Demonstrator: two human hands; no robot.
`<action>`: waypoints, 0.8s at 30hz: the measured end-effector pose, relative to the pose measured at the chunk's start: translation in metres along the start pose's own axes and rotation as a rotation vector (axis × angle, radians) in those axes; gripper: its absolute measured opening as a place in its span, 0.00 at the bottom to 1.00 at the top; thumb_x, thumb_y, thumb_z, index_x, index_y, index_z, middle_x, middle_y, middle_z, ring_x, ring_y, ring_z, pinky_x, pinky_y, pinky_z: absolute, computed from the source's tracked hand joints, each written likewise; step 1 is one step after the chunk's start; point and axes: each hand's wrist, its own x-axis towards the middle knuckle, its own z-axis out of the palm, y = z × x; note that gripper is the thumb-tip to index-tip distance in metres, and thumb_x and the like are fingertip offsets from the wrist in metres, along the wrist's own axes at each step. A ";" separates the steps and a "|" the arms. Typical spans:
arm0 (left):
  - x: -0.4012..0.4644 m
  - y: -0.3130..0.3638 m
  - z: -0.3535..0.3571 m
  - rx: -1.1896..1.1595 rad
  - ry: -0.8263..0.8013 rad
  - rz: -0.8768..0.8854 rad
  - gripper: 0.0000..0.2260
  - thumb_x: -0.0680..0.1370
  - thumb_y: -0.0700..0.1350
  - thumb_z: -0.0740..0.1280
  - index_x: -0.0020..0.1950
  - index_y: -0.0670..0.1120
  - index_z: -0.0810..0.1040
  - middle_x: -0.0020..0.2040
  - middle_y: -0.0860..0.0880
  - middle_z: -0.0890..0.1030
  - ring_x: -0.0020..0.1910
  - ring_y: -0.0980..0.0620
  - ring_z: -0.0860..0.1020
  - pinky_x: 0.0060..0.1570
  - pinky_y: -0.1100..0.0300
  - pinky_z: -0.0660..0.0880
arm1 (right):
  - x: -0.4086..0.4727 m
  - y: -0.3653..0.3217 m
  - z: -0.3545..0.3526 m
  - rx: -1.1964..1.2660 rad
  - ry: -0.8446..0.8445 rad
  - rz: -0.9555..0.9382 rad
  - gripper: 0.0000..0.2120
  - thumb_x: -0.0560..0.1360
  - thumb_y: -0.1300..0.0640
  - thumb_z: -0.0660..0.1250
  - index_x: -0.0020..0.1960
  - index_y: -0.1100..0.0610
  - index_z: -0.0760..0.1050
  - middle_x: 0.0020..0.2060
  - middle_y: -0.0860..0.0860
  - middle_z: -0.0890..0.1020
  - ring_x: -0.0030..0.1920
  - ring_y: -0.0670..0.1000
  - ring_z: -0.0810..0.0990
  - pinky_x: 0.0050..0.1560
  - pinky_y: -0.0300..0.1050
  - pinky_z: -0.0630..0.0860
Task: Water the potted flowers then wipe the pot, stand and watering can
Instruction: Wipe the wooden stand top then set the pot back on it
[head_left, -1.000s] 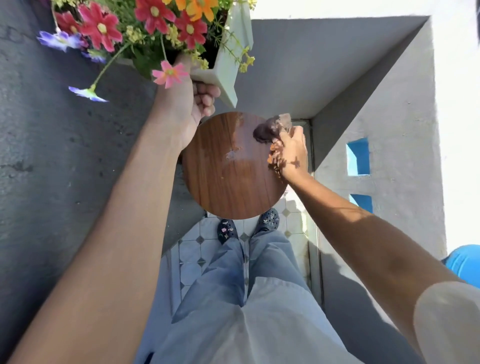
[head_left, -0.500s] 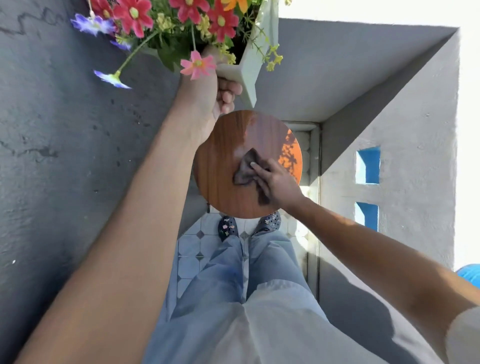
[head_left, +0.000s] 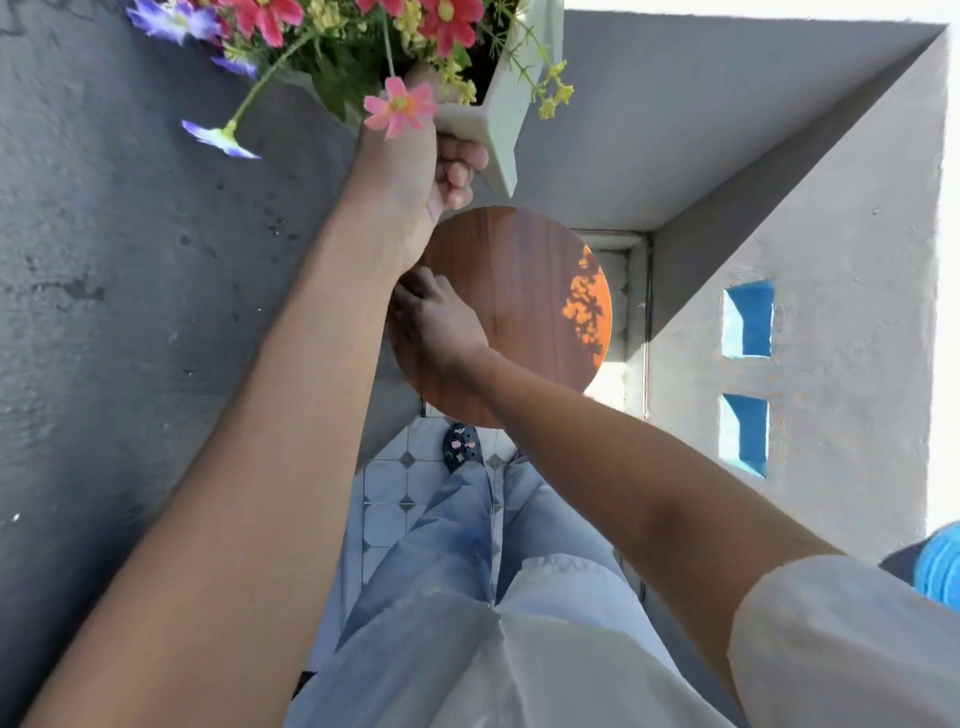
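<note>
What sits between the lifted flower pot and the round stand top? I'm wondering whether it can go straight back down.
Nothing: the head view shows the left hand holding the flower pot above the stand top, its middle bare.

Red, pink, purple and yellow flowers (head_left: 332, 41) with green leaves in a pale grey-white pot (head_left: 511, 104) – one pink bloom (head_left: 400, 106) has a yellow centre. Round stand (head_left: 514, 306) in reddish-brown wood grain, with an orange sunlit patch dappled by leaf shadows. Grey wall (head_left: 119, 270). Floor tiles (head_left: 395, 493) white with small grey diamonds. Faded blue jeans (head_left: 447, 561), dark shoe (head_left: 461, 453) with coloured charms – and blue openings (head_left: 748, 319) in a whitish wall
</note>
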 end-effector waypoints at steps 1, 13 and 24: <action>0.000 -0.001 -0.001 0.002 -0.005 -0.005 0.17 0.82 0.45 0.52 0.37 0.43 0.72 0.28 0.43 0.73 0.26 0.53 0.65 0.26 0.61 0.59 | -0.018 -0.010 0.011 -0.019 -0.077 -0.047 0.22 0.77 0.57 0.64 0.71 0.53 0.69 0.58 0.54 0.72 0.52 0.57 0.72 0.40 0.50 0.79; -0.001 -0.014 0.005 0.046 0.010 0.002 0.14 0.81 0.46 0.52 0.42 0.42 0.72 0.28 0.44 0.74 0.24 0.53 0.66 0.25 0.62 0.60 | -0.031 0.095 -0.051 0.146 0.166 0.527 0.21 0.82 0.50 0.56 0.75 0.45 0.64 0.67 0.54 0.72 0.64 0.56 0.74 0.57 0.43 0.74; -0.023 -0.049 0.014 0.097 0.011 -0.061 0.16 0.81 0.45 0.52 0.39 0.42 0.72 0.29 0.44 0.73 0.24 0.54 0.65 0.26 0.62 0.60 | -0.150 0.102 -0.025 0.041 0.068 0.262 0.18 0.79 0.52 0.63 0.68 0.52 0.74 0.55 0.58 0.76 0.51 0.61 0.77 0.48 0.51 0.79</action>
